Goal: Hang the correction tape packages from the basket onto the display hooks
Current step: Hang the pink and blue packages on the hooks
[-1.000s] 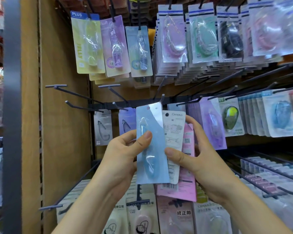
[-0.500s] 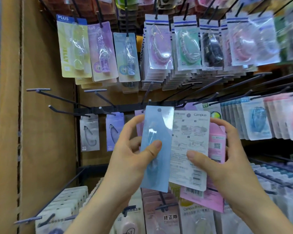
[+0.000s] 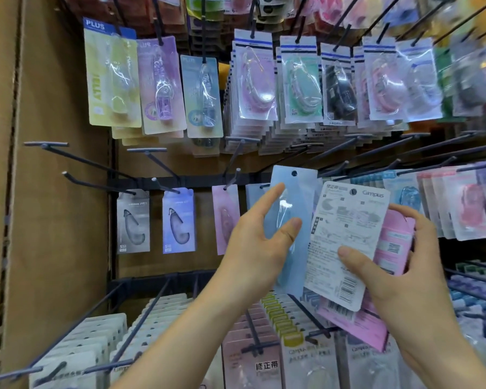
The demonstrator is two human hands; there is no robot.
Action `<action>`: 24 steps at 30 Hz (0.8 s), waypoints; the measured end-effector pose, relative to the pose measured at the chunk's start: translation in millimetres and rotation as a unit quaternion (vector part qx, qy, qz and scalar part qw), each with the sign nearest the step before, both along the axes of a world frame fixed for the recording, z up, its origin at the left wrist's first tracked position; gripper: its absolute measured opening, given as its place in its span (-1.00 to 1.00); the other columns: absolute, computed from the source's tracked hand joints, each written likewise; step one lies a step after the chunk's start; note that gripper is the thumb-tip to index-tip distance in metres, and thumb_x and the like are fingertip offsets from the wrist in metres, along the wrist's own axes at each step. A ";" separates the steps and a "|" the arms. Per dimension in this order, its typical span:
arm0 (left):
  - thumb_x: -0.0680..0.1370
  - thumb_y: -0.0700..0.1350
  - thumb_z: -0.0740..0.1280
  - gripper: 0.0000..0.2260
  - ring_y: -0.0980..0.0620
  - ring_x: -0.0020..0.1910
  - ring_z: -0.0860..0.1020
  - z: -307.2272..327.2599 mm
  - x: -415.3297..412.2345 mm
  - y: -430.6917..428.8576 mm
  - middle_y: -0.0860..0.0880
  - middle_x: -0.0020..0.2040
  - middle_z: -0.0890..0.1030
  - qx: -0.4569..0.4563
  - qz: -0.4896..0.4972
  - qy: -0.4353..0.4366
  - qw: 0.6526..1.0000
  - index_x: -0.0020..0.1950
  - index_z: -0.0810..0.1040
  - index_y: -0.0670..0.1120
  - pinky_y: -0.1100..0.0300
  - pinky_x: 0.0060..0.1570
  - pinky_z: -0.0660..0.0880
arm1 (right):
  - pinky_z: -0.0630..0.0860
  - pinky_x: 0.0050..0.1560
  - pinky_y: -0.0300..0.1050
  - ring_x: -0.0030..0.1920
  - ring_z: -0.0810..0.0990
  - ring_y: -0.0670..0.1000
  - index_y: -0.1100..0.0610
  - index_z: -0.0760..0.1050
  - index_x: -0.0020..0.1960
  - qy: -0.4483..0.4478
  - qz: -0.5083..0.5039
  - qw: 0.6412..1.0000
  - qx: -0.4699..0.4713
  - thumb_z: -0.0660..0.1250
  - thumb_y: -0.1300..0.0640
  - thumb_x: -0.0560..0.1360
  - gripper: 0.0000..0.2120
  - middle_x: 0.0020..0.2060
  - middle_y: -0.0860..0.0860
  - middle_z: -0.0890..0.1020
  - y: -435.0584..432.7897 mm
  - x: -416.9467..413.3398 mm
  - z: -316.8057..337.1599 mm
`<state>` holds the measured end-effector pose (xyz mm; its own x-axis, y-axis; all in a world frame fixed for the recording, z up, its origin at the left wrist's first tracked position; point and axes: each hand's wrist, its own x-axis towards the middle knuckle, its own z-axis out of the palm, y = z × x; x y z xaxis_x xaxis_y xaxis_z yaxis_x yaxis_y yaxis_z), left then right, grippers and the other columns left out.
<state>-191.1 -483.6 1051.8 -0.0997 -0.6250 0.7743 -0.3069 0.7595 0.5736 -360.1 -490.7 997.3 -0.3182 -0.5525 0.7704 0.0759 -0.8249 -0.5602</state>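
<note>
1. We see the left hand (image 3: 257, 248) gripping a pale blue correction tape package with a clear blister (image 3: 298, 197). The thumb lies bent on its front, the index finger points straight up along its left edge, and the other fingers are hidden behind the card.
2. This blue package is in mid-air in front of the middle row of dark metal display hooks (image 3: 157, 164). Its long axis is nearly upright, its front faces us, and its round hang hole is at the top.
3. The right hand (image 3: 404, 276) clasps a white Campus package (image 3: 348, 220), thumb on the printed back and fingers curled round the right edge.
4. The white package also stands lengthwise, its top leaning slightly right and its barcode at the bottom. Its left edge overlaps the blue one.
5. Pink packages (image 3: 396, 242) sit behind the white one in the same hand.
6. On the hooks to the left hang a grey package (image 3: 134, 220), a lilac package (image 3: 178, 220) and a pink hanging package (image 3: 225, 217), all upright.
</note>
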 end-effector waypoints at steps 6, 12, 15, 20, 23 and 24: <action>0.59 0.05 0.34 -0.36 0.10 0.43 0.37 -4.3 -1.3 2.3 0.17 0.50 0.29 0.059 0.015 -0.056 0.997 0.55 0.07 0.30 0.12 0.31 0.43 | 0.55 -0.16 -0.11 -0.12 0.66 -0.23 -0.39 0.31 0.08 0.023 -0.013 1.000 0.003 0.53 0.23 0.36 -0.37 -0.13 -0.37 0.62 0.5 -10.0 4.5; 0.49 -0.06 0.40 -0.12 0.08 0.17 0.52 4.8 2.0 7.8 0.09 0.48 0.22 0.094 0.121 -0.195 0.969 0.56 -0.14 0.31 0.23 0.00 0.56 | 0.58 -0.16 -0.08 -0.14 0.68 -0.19 -0.27 0.33 0.18 0.071 -0.017 0.997 0.024 0.53 0.25 0.38 -0.38 -0.11 -0.29 0.65 -9.4 -19.0 13.2; 0.49 -0.02 0.37 -0.20 0.00 0.11 0.47 6.0 4.3 7.4 0.00 0.33 0.35 0.018 0.251 -0.259 0.932 0.56 -0.07 0.22 0.09 0.07 0.50 | 0.61 -0.13 -0.05 -0.10 0.69 -0.13 -0.26 0.34 0.16 0.106 -0.013 0.994 0.038 0.54 0.23 0.37 -0.41 -0.05 -0.18 0.68 -17.5 -24.9 17.4; 0.49 0.09 0.37 -0.37 -0.03 -0.08 0.53 17.8 6.2 -6.7 0.04 -0.04 0.52 -0.035 0.402 -0.306 0.862 0.48 0.15 0.13 0.11 -0.16 0.44 | 0.54 -0.25 -0.33 -0.14 0.67 -0.22 -0.21 0.32 0.22 0.161 0.010 0.985 0.054 0.54 0.19 0.39 -0.42 0.00 -0.16 0.65 -36.1 -39.6 25.8; 0.49 0.14 0.41 -0.37 -0.08 0.10 0.58 25.6 4.2 -29.1 -0.05 0.21 0.59 0.001 0.420 -0.288 0.861 0.47 0.20 0.11 0.12 -0.07 0.46 | 0.55 -0.21 -0.28 -0.14 0.67 -0.22 -0.21 0.30 0.27 0.180 0.035 0.980 0.072 0.54 0.17 0.40 -0.38 0.03 -0.14 0.65 -53.1 -49.2 28.4; 0.48 0.14 0.42 -0.37 -0.08 0.14 0.57 26.5 1.8 -38.9 -0.05 0.23 0.58 0.015 0.423 -0.278 0.862 0.46 0.21 0.10 0.14 -0.07 0.42 | 0.56 -0.19 -0.26 -0.13 0.68 -0.21 -0.22 0.29 0.28 0.187 0.044 0.978 0.076 0.55 0.17 0.39 -0.36 0.04 -0.13 0.64 -58.9 -51.5 28.4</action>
<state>-189.3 -522.4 1078.3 0.0508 -0.6751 0.7360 -0.9778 0.1164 0.1743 -411.7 -549.6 1025.8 0.0229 -0.6827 0.7303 -0.0912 -0.7289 -0.6785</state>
